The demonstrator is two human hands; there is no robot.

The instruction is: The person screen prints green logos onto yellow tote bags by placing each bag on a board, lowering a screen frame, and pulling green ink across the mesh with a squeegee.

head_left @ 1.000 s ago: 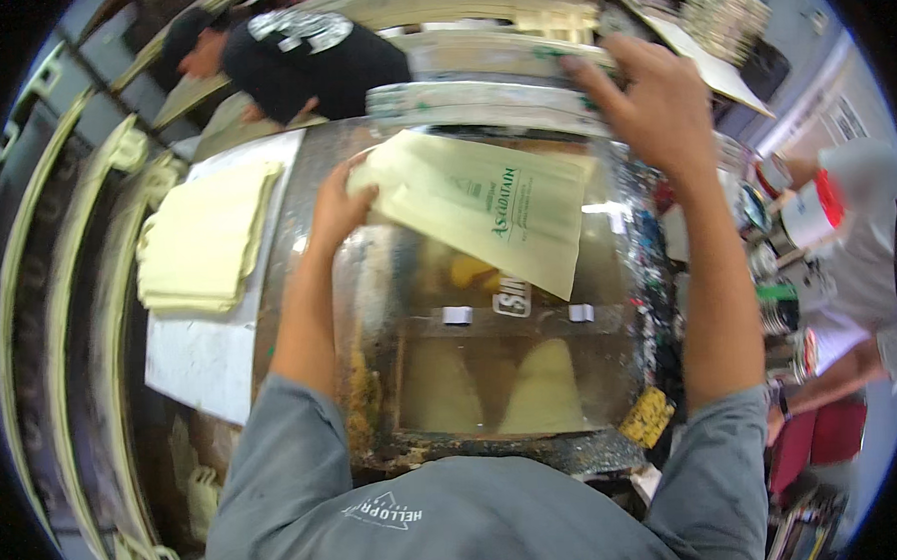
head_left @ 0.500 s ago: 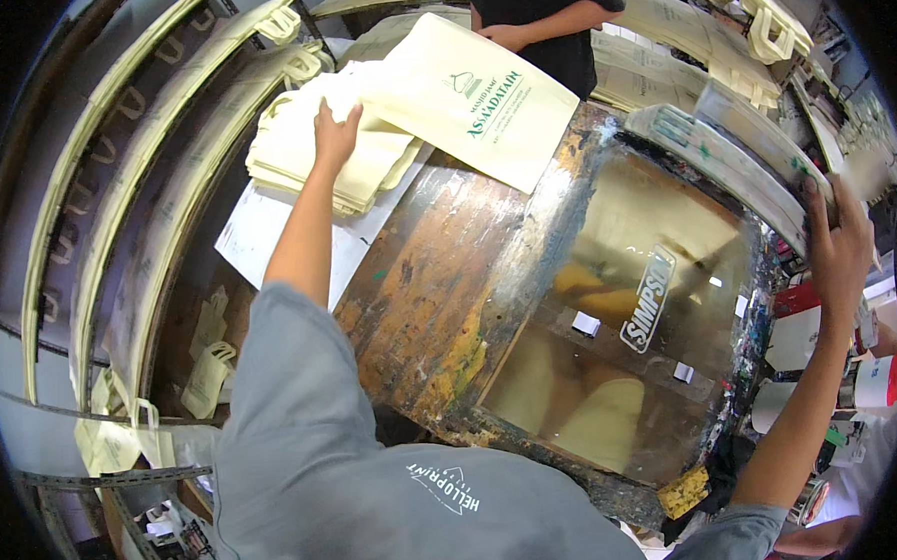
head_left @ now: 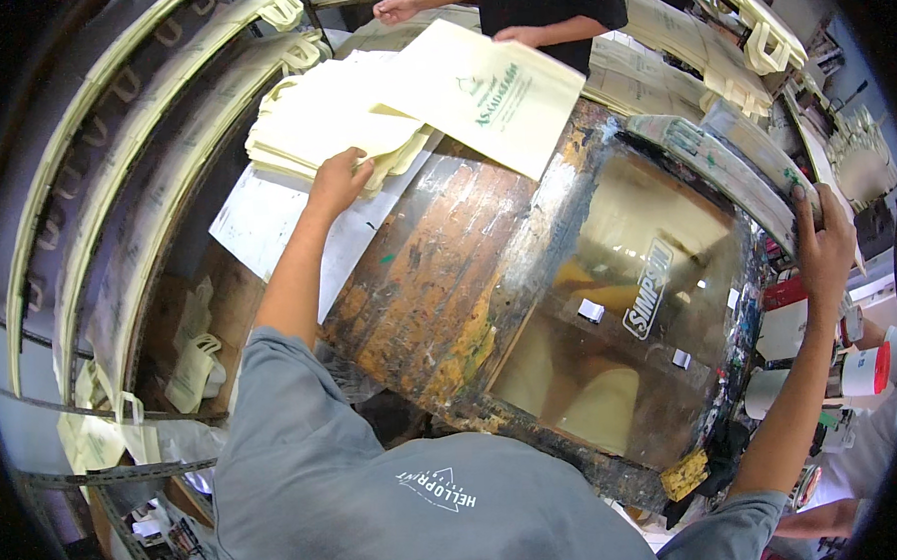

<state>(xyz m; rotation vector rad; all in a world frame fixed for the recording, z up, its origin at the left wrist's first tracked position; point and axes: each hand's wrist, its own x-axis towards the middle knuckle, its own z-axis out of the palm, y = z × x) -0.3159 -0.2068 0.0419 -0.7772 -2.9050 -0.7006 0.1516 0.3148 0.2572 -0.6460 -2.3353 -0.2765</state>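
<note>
My left hand (head_left: 340, 183) is at the near edge of a stack of cream fabric bags (head_left: 336, 120), its fingers curled in against the edge of the bags. A cream bag with a green print (head_left: 506, 97) slants from the stack over the far side of the worktable. My right hand (head_left: 825, 236) grips the end of a screen printing frame (head_left: 724, 173), which is tipped up along the table's right side. Its fingers wrap over the frame's rim.
Across the table, a co-worker's hand (head_left: 525, 36) touches the printed bag's far edge. A glass panel (head_left: 611, 343) is set into the paint-stained wooden worktable (head_left: 409, 292). Racks of bags (head_left: 154, 173) stand at left. Tubs (head_left: 861, 370) and a yellow sponge (head_left: 684, 475) sit at right.
My left hand has come down from the top of the stack to its near edge, its fingers drawing in. The co-worker's other hand has swung out left. My right hand stays on the frame.
</note>
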